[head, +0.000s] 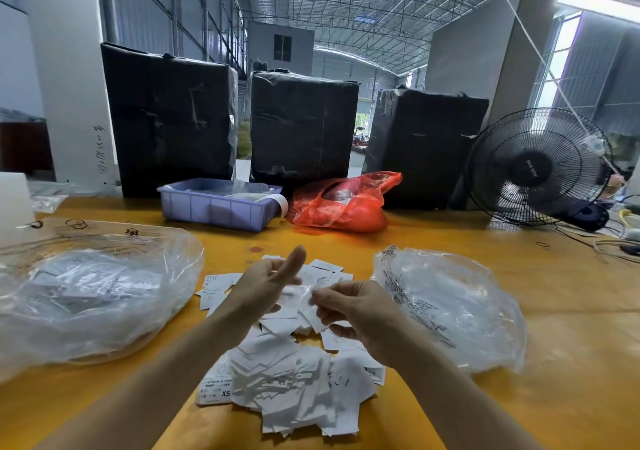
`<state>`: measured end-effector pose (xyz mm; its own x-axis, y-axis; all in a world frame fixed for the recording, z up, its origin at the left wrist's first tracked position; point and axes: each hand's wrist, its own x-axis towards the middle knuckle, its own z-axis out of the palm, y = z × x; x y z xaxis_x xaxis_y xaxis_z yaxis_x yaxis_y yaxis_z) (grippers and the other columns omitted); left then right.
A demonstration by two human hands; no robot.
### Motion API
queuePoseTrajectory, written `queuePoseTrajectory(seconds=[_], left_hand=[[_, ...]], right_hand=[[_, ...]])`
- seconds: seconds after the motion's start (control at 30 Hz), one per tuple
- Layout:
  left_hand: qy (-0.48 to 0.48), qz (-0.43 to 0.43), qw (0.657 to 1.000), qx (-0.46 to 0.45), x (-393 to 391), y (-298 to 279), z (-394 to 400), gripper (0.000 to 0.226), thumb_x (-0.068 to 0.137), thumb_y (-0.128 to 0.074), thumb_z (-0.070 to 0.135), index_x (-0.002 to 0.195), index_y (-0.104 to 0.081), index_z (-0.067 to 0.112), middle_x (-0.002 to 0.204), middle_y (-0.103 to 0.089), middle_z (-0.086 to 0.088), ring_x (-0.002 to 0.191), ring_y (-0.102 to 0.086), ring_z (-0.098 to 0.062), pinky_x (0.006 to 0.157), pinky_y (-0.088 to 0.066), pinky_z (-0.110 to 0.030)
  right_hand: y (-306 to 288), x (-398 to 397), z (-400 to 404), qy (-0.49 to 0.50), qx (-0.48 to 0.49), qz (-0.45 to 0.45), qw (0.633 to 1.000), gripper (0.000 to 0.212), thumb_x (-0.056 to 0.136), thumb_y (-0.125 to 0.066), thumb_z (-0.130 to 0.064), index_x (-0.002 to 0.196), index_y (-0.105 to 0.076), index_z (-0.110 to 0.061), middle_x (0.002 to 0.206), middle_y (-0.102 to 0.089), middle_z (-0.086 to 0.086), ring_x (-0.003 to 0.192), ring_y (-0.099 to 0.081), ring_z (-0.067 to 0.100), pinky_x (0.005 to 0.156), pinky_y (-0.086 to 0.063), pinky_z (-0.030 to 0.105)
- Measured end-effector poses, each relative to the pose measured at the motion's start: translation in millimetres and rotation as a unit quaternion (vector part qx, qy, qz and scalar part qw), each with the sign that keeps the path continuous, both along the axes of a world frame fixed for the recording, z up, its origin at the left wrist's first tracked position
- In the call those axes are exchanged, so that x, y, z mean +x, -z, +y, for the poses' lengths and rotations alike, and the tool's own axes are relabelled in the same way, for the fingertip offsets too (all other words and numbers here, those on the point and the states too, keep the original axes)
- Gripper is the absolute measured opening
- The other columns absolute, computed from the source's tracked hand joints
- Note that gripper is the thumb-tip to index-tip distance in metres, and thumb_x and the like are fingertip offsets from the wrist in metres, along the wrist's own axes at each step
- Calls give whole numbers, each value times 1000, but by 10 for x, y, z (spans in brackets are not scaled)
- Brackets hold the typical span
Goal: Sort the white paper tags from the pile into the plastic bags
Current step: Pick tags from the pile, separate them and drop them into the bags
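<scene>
Head view looking down at the pile of white paper tags (291,380), which sits in a loose heap on the yellow bench (571,328) right in the middle, some marked XS, spreading from close to the person up to under both hands. The left hand (266,283) is raised over the far part of the pile with its thumb sticking up and the other fingers curled in, and it looks like it's holding one edge of a tag (298,295); the right hand (353,307) pinches the other side of that same tag between thumb and fingers, so both are gripping paper. The hands and forearms cover a good chunk of the pile, so I can't tell how many tags are under there. Left of the pile is a big clear plastic bag (86,293) already holding tags, and on the right another clear plastic bag (450,304) with black print on it, both just beside the heap. Further back on the bench there's a lilac plastic bin (214,207) with some clear packets in it, a crumpled red plastic bag (343,203) next to it, then three big black wrapped parcels (301,127) standing in a row. A black fan (536,165) stands off to the far right with cables trailing near it.
</scene>
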<state>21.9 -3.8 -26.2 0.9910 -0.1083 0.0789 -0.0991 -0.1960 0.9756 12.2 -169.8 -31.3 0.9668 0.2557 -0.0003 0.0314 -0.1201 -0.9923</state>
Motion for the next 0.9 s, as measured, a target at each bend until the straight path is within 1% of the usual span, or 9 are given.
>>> queuePoseTrajectory(seconds=[0.07,0.13,0.2,0.3,0.47,0.67,0.73,0.83,0.9], left_hand=[[108,26,993,27,-8,-6,71,72,40,-65,85,83,-71,27,88,-72,9,86,-66,-6,72,-46,-25],[139,47,989,19,-4,15,105,56,49,-78,64,87,-76,23,87,-74,6,79,-67,-7,74,-49,-23],[92,46,994,-27,9,16,92,33,59,-78,37,82,-77,14,72,-71,1,61,-59,-7,60,-48,-17],[-16,16,997,-69,46,-22,102,21,56,-77,26,71,-74,11,61,-69,1,51,-55,-5,50,-44,-15],[-142,-21,986,-83,132,-5,253,18,66,-82,18,76,-71,7,63,-69,-1,61,-60,-13,57,-44,-22],[-136,-7,985,-107,176,73,251,20,64,-83,10,73,-67,3,57,-65,-2,55,-57,-14,54,-43,-23],[-124,-9,987,-105,174,101,222,24,62,-84,9,74,-65,3,58,-63,-3,53,-54,-14,50,-42,-22],[-115,0,988,-100,166,112,193,34,55,-86,14,78,-63,4,66,-62,-4,56,-54,-13,53,-44,-23],[-108,8,990,-91,152,108,177,41,45,-85,22,75,-64,6,62,-62,-2,56,-53,-13,56,-43,-26]], right_hand=[[0,-7,14,-5,-18,-39,999,16,84,-69,-21,70,-69,-12,59,-62,-2,55,-54,7,59,-40,19],[2,-10,29,-13,-24,-54,998,18,81,-71,-19,65,-67,-13,56,-62,-1,52,-54,6,52,-41,15],[-7,0,40,-13,-29,-52,998,20,83,-69,-23,66,-67,-13,56,-63,-2,51,-55,5,51,-44,14],[-5,101,-2,59,-8,-74,995,24,91,-60,-27,76,-67,-10,66,-67,2,54,-59,9,56,-48,19],[181,305,-110,172,-283,-249,910,16,93,-55,-11,96,-69,-3,89,-70,10,76,-64,17,70,-54,29],[361,369,89,121,-400,-163,894,64,77,-68,-55,122,-56,-12,110,-64,5,106,-57,21,89,-48,39],[381,363,127,134,-392,-153,897,59,73,-75,-46,118,-58,-12,107,-64,5,105,-58,22,88,-48,39],[345,349,96,145,-267,-122,945,22,74,-79,-21,86,-61,-14,84,-63,1,75,-62,17,71,-55,35],[293,314,46,148,-190,-108,965,28,79,-76,-16,65,-52,-14,66,-54,-1,62,-54,18,64,-52,38]])
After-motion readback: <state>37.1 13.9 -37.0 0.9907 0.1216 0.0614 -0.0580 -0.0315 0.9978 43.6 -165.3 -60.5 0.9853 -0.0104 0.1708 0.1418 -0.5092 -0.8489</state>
